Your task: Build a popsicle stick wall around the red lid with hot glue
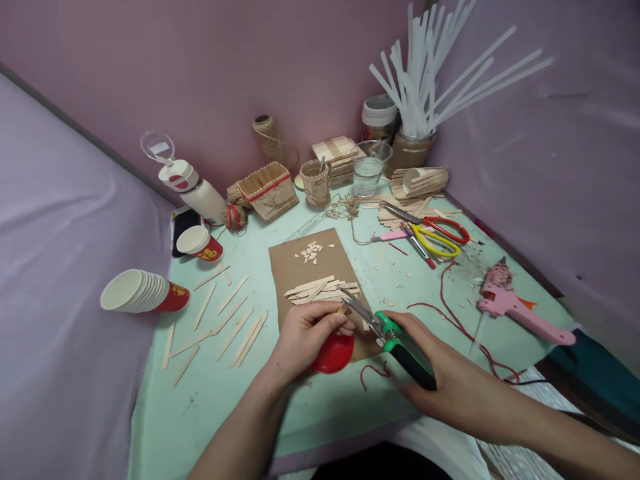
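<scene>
My left hand pinches a wooden craft stick above a red round lid. In my right hand are green-and-black pruning shears, their blades reaching the stick's tip by my left fingers. Whether the blades touch the wood I cannot tell. Beneath lies a brown cardboard sheet. On it rest a row of pointed craft sticks and a small heap of cut wood chips. A short red cord lies just below the shears.
Loose sticks and stacked paper cups are at left. To the right lie scissors, a pink glue gun and red cord. Along the back stand a water cup, a stick basket and a white bottle.
</scene>
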Motion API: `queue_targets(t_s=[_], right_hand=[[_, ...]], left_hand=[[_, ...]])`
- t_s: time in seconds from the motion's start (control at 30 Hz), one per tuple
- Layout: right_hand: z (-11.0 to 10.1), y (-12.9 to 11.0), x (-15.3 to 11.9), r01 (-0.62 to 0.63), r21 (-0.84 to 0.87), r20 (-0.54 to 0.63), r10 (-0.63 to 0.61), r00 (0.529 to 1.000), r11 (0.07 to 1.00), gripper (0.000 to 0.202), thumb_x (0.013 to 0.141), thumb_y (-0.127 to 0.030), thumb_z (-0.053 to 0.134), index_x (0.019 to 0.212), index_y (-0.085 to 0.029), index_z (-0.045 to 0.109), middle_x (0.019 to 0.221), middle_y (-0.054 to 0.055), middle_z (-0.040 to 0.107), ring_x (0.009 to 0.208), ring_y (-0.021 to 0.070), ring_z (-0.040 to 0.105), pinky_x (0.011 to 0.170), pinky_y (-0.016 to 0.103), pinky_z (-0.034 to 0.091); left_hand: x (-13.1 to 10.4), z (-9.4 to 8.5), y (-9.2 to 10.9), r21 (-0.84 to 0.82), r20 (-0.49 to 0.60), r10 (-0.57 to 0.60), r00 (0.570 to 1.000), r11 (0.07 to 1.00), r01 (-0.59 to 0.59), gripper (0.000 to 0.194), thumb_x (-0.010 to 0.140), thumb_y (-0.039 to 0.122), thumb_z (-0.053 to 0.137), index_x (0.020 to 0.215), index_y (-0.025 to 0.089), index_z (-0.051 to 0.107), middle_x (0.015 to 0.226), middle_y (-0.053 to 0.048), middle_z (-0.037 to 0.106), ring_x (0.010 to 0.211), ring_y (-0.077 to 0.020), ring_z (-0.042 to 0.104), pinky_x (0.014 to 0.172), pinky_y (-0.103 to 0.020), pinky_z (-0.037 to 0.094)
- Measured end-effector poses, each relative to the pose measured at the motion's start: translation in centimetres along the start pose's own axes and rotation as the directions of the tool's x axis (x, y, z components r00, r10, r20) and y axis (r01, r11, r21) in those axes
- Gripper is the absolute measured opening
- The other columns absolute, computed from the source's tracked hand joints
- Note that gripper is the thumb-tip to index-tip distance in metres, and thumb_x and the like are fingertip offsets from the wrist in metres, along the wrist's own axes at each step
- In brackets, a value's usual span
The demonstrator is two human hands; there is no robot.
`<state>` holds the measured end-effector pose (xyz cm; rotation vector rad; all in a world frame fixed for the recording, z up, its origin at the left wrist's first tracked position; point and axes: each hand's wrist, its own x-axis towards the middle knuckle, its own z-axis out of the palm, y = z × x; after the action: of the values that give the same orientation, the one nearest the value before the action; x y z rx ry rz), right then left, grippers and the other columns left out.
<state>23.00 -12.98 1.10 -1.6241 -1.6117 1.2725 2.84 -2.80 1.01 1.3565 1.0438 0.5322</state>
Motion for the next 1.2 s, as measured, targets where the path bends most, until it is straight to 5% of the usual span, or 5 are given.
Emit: queue_targets(t_s=[0.13, 0.3, 0.6, 1.2], right_hand=[[-0.4, 0.8, -0.2, 0.073, -0.211, -0.006, -0.076, 0.997, 0.975, 0.082, 0.065, -0.011, 0.055, 0.142, -0.023, 0.028, 0.142, 0.013, 0.041, 0.134, 0.0298, 0.038, 0.110, 0.051, 0.035], [-0.8, 1.0, -0.5, 0.156, -0.260, 0.051, -0.147, 0.988, 0.953, 0.085, 0.067, -0.013, 0.058, 0.142, -0.029, 0.021, 0.141, 0.009, 0.038, 0.133, 0.0277, 0.036, 0.110, 0.048, 0.035], [-0.8, 0.2, -0.7, 0.150, -0.234, 0.094, -0.132, 0.987, 0.961, 0.085, 0.069, -0.013, 0.056, 0.143, -0.028, 0.016, 0.141, 0.010, 0.036, 0.134, 0.0283, 0.032, 0.111, 0.051, 0.032], [-1.1, -0.8, -1.3, 0.105, -0.134, 0.175, -0.081, 0.981, 0.985, 0.083, 0.068, -0.013, 0.057, 0.144, -0.024, 0.025, 0.134, 0.011, 0.041, 0.131, 0.0274, 0.036, 0.110, 0.048, 0.034]], left_hand=[[0.0, -0.2, -0.1, 0.074, 0.054, 0.111, 0.992, 0.991, -0.114, 0.019, 0.084, 0.021, 0.058, 0.071, 0.016, 0.072, 0.073, -0.003, 0.075, 0.070, -0.0146, 0.068, 0.071, -0.022, 0.053], [0.0, -0.3, -0.4, 0.122, 0.062, 0.179, 0.982, 0.975, -0.186, 0.020, 0.085, 0.017, 0.057, 0.074, 0.017, 0.073, 0.076, -0.002, 0.074, 0.075, -0.0134, 0.067, 0.075, -0.021, 0.051], [0.3, -0.3, -1.4, 0.168, 0.087, 0.263, 0.961, 0.947, -0.274, 0.024, 0.085, 0.012, 0.055, 0.091, 0.021, 0.076, 0.095, -0.002, 0.076, 0.088, -0.0145, 0.069, 0.081, -0.022, 0.052], [0.2, -0.5, -1.4, 0.209, 0.211, 0.320, 0.924, 0.908, -0.362, 0.030, 0.084, 0.004, 0.051, 0.089, 0.020, 0.075, 0.094, -0.003, 0.076, 0.086, -0.0136, 0.070, 0.081, -0.023, 0.053]])
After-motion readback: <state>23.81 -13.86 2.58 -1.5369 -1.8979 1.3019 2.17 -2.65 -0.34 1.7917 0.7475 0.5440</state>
